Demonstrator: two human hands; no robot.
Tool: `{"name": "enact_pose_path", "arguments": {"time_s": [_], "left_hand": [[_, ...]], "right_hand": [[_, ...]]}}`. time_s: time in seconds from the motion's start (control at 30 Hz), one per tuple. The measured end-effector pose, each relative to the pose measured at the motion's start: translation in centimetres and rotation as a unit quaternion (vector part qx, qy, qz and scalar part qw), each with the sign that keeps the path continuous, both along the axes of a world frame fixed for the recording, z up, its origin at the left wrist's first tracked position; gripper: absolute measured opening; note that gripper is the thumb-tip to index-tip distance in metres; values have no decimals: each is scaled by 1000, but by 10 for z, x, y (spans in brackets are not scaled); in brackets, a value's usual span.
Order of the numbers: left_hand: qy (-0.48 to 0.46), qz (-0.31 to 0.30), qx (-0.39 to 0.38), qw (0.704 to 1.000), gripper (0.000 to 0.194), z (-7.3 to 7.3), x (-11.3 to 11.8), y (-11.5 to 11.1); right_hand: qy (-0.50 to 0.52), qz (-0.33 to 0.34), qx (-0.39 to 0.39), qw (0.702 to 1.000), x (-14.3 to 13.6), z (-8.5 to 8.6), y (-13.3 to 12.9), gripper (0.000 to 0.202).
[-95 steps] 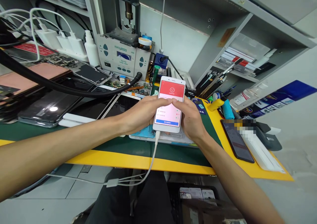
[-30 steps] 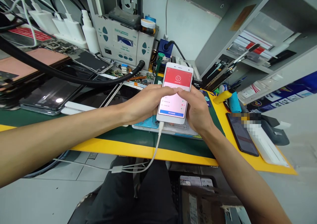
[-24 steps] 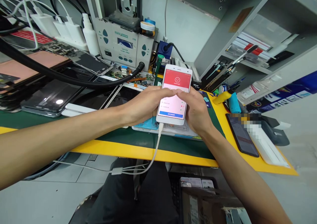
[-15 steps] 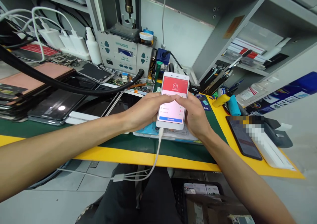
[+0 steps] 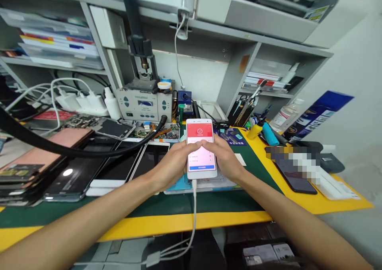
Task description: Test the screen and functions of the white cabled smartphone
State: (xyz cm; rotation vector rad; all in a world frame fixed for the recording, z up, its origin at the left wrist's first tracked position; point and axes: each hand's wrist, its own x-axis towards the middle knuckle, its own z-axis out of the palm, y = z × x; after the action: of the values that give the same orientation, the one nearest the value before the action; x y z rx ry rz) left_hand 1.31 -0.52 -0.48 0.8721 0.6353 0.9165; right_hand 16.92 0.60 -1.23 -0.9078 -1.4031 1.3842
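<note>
A white smartphone (image 5: 201, 174) is held upright between both hands, above the bench. Its screen is lit, with a red band and a sad-face icon at the top and a blue button at the bottom. My left hand (image 5: 176, 160) grips the phone's left side, and my right hand (image 5: 225, 158) grips its right side. Both thumbs lie over the middle of the screen, their tips close together; the other fingers are mostly hidden behind the phone. A white charging cable (image 5: 195, 206) is plugged into the lower edge and hangs over the bench front to a splitter (image 5: 153, 259).
Phones (image 5: 77, 170) and screens lie at the left, under a thick black hose (image 5: 89, 152). A hot-air station (image 5: 143, 103) stands behind. A dark phone (image 5: 294, 176), a yellow bottle (image 5: 254, 131) and a blue can (image 5: 319, 115) are on the right. Shelves (image 5: 253, 43) rise behind the bench.
The head view has tilted up, so more shelving shows and the bench sits lower in the picture. Both hands still hold the phone, thumbs over the same screen.
</note>
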Motion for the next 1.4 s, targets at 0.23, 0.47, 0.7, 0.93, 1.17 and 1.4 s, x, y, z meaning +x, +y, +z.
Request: {"name": "enact_pose_path", "arguments": {"time_s": [0.23, 0.47, 0.7, 0.93, 1.17, 1.4], "left_hand": [[-1, 10, -12, 1000, 27, -1, 1, -1], [8, -4, -1, 1000, 26, 1, 0, -2], [28, 2, -15, 999, 31, 6, 2, -6], [-10, -2, -21, 1000, 46, -5, -1, 0], [-25, -5, -20, 999, 50, -5, -1, 0], [-31, -6, -6, 999, 50, -1, 0, 0]], "right_hand": [[1, 5, 6, 1000, 0, 0, -1, 31], [5, 11, -4, 1000, 0, -3, 0, 32], [18, 17, 5, 1000, 0, -5, 1, 31], [27, 31, 0, 999, 1, -8, 2, 34], [38, 15, -34, 999, 1, -10, 5, 37], [93, 32, -35, 995, 2, -4, 11, 40]]}}
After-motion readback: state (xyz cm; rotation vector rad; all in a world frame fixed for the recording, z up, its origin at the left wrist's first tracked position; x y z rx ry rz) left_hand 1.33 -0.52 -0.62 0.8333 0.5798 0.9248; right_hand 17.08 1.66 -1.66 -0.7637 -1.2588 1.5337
